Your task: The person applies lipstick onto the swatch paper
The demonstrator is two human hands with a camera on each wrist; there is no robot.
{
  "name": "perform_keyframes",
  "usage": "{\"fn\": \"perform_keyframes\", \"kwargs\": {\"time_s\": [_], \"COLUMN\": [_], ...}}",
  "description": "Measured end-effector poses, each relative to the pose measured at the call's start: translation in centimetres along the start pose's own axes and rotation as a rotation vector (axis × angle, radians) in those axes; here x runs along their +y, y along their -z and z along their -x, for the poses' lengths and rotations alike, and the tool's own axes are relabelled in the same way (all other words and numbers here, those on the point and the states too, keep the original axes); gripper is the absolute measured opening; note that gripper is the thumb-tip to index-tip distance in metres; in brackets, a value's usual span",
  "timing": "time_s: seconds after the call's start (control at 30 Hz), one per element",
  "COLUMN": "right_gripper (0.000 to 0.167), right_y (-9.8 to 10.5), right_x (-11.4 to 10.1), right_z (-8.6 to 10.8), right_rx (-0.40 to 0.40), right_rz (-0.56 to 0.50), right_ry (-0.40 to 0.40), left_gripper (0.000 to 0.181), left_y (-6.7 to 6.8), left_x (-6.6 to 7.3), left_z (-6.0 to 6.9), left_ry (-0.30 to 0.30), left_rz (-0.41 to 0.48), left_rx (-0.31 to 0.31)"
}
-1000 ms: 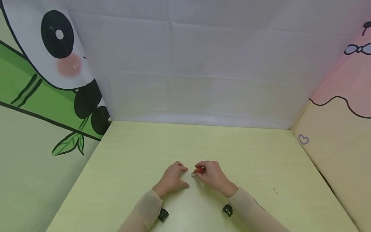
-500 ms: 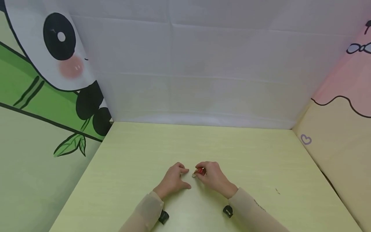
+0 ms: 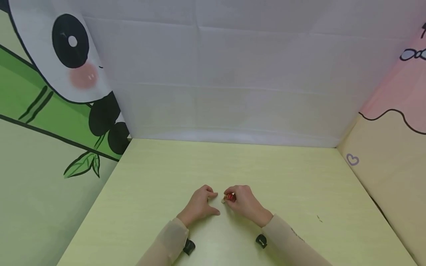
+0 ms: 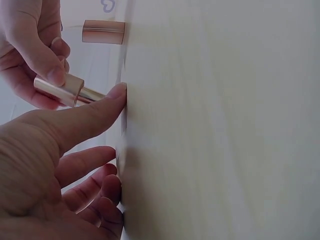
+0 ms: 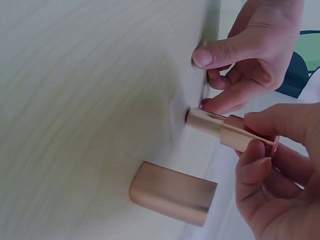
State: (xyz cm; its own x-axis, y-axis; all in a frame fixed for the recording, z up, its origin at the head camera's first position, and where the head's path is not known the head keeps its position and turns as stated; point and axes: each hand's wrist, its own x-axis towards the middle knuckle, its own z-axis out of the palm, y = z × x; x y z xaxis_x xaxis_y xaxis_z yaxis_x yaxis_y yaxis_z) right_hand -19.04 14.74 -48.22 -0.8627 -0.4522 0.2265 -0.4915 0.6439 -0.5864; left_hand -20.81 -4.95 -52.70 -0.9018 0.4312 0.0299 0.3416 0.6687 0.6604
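My right hand (image 3: 247,202) pinches an uncapped rose-gold lipstick (image 5: 237,134) between thumb and fingers. The lipstick is tilted, its narrower sleeve pointing down toward the table, and a red part (image 3: 230,196) shows among the fingers in the head view. Just left of it, my left hand (image 3: 199,205) rests on the table with thumb and fingers spread apart, gripping nothing visible. In the left wrist view, the left thumb (image 4: 95,112) hides the sleeve's lower end. A rose-gold lipstick cap (image 5: 172,192) stands upright on the table near my right hand.
The pale yellow table (image 3: 159,166) meets a white back wall (image 3: 233,85). A panda-and-bamboo panel (image 3: 76,74) rises on the left, a pink and cream panel (image 3: 389,147) on the right. A thin dark mark (image 3: 319,218) shows at the table's right.
The head view has shifted slightly. Both hands stay almost in place, and the lipstick appears slightly turned within the right fingers.
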Motion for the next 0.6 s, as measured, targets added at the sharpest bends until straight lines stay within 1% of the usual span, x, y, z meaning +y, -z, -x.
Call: {"fn": "perform_keyframes", "kwargs": {"time_s": [0.23, 0.37, 0.43, 0.5, 0.6], "right_gripper": [0.007, 0.008, 0.011, 0.013, 0.016], "right_y": [0.3, 0.8, 1.3, 1.9, 2.9], "right_x": [-0.3, -0.2, 0.0, 0.3, 0.7], "right_z": [0.4, 0.7, 1.0, 1.3, 1.9], "right_rx": [-0.075, -0.088, -0.07, -0.037, -0.002], "right_rz": [-0.029, -0.052, -0.089, -0.152, -0.302], "right_ry": [0.016, 0.015, -0.019, -0.067, -0.159], "left_gripper": [0.069, 0.07, 0.069, 0.069, 0.067], "left_y": [0.1, 0.2, 0.1, 0.1, 0.1], "left_x": [0.0, 0.0, 0.1, 0.2, 0.4], "left_z": [0.0, 0.0, 0.0, 0.0, 0.1], "left_ry": [0.016, 0.021, 0.02, 0.017, 0.015], "left_rz": [-0.004, -0.007, -0.008, -0.009, -0.013], "left_rx": [0.0, 0.005, 0.002, 0.001, -0.003]}}
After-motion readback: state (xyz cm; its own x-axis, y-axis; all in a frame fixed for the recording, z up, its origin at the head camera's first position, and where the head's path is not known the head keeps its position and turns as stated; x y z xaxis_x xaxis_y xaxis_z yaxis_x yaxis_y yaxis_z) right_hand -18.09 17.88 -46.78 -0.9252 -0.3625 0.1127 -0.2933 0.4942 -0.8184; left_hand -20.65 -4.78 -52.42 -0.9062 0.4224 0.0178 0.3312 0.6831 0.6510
